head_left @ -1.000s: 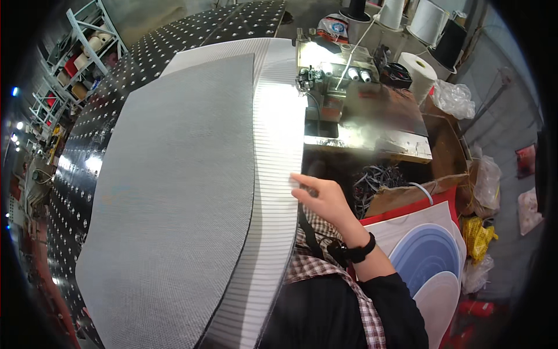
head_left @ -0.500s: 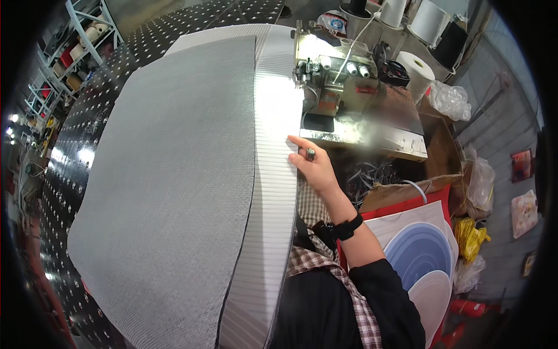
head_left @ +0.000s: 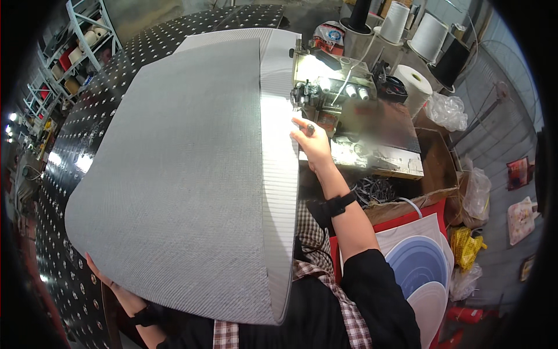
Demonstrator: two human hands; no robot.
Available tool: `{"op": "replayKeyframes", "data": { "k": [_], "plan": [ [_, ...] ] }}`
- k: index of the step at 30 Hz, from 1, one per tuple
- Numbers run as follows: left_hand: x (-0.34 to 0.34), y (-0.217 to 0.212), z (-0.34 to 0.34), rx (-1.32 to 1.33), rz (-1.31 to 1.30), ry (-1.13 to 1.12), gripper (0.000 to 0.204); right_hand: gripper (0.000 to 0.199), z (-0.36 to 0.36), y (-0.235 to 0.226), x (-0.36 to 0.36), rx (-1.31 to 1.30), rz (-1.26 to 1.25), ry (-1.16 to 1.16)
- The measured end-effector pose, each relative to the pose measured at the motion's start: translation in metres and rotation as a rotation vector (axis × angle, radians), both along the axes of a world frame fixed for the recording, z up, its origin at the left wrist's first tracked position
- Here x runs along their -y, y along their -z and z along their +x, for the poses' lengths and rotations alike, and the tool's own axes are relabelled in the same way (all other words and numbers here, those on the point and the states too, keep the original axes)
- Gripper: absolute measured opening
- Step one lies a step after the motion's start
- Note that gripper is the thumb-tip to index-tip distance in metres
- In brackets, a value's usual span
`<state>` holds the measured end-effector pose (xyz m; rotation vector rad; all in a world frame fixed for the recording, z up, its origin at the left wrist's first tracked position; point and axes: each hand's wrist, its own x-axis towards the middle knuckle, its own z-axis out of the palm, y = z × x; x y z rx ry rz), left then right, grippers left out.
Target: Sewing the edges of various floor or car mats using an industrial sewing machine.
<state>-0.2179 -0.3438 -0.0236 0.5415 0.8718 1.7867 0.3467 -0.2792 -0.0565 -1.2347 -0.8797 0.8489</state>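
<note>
A large grey textured mat [head_left: 174, 174] spreads in front of me. Along its right side shows a pale ribbed strip [head_left: 279, 192]; whether this is the mat's folded underside or a separate layer I cannot tell. My right hand [head_left: 314, 143] pinches the strip's right edge between thumb and fingers, just below the stitching head of a lit sewing machine [head_left: 340, 87]. At the mat's lower left edge is my left hand [head_left: 100, 273]. One of its fingers shows along the rim, and the others are hidden beneath the mat.
Thread cones [head_left: 427, 32] stand behind the machine. To its right is a cardboard box [head_left: 439, 160] with dark scraps near it. Blue and white oval pieces [head_left: 417, 262] lie beside my right arm. Under the mat extends a black table [head_left: 64, 192] dotted with metal studs.
My right hand has moved up along the edge, closer to the stitching head. My left hand has come into view at the lower left. The mat's near end has lifted and curled toward my body.
</note>
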Motion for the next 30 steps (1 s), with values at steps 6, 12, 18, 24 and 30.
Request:
{"op": "replayKeyframes", "data": {
  "k": [6, 12, 18, 24, 30],
  "plan": [
    [-0.034, -0.012, 0.044, -0.037, -0.111, -0.024, 0.067, 0.045, -0.013, 0.001, 0.018, 0.359, 0.013, 0.116],
    [-0.066, -0.023, 0.092, -0.019, -0.175, 0.02, 0.072, 0.052, -0.051, -0.016, 0.092, 0.07, -0.041, -0.137],
    [-0.098, -0.026, 0.128, -0.063, -0.203, 0.036, 0.084, 0.049, -0.044, -0.032, 0.084, -0.047, -0.126, -0.162],
    [-0.141, -0.015, 0.139, -0.021, -0.135, -0.002, 0.074, 0.042, -0.028, -0.025, 0.043, -0.054, -0.037, -0.091],
    [-0.186, -0.009, 0.092, -0.482, -0.221, -0.294, 0.07, 0.02, -0.003, -0.036, 0.013, 0.495, -0.036, 0.102]
  ]
}}
